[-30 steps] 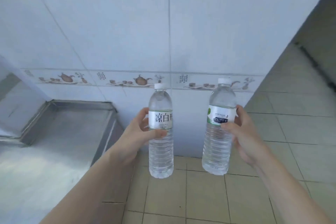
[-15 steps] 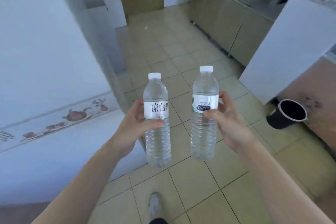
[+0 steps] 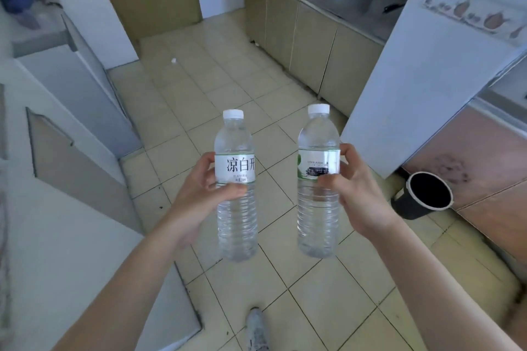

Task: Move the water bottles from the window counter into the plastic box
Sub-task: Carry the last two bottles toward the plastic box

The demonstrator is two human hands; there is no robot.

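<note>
1. While both bottles stand upright above the tiled floor (image 3: 233, 71), the left hand (image 3: 199, 196) has its fingers (image 3: 232, 190) wrapped round the left bottle (image 3: 236, 208).
2. The right hand (image 3: 360, 196) clasps the right bottle (image 3: 318, 208) likewise.
3. A black bin (image 3: 422, 196) sits at 3 o'clock.

2 clear bottles (image 3: 237, 222), white caps (image 3: 233, 114); beige floor tiles (image 3: 182, 100); black bin (image 3: 422, 196).

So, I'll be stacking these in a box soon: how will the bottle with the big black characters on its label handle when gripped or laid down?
The left hand holds that bottle upright. It looks full of water, so probably heavy for its size. The thin ribbed wall may flex a little under a squeeze. Round-bodied, it would likely roll if laid on its side.
</note>
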